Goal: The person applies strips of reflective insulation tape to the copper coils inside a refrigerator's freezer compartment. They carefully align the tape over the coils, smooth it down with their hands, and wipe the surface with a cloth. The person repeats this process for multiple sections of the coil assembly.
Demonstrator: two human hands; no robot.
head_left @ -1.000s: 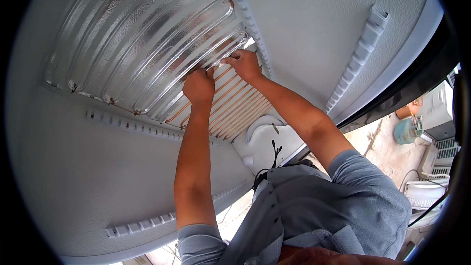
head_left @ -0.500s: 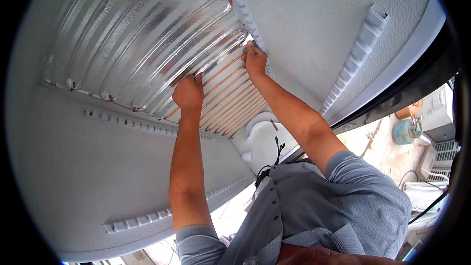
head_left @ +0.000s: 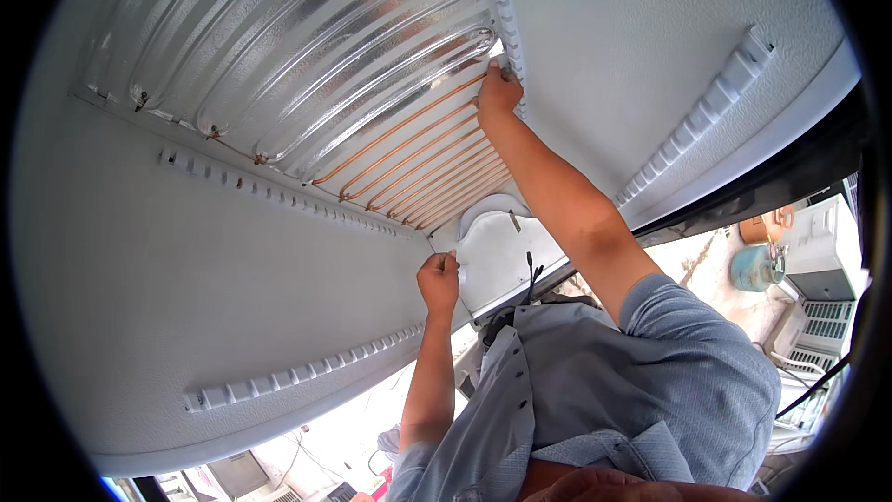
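We see a row of bare copper pipes (head_left: pixel 400 130), thin and orange-brown, slanting side by side below and to the left of the right fingers (head_left: pixel 484 96). The uppermost one rises to those fingers, its end hidden there; the others lie beneath it, bent at their left ends. Well below the row are the left fingers (head_left: pixel 452 260), apart from every pipe. Up and left of the right fingers, we find silver foil (head_left: pixel 358 107), shiny and wrinkled, moulded over more pipes in long ridges with rounded ends.
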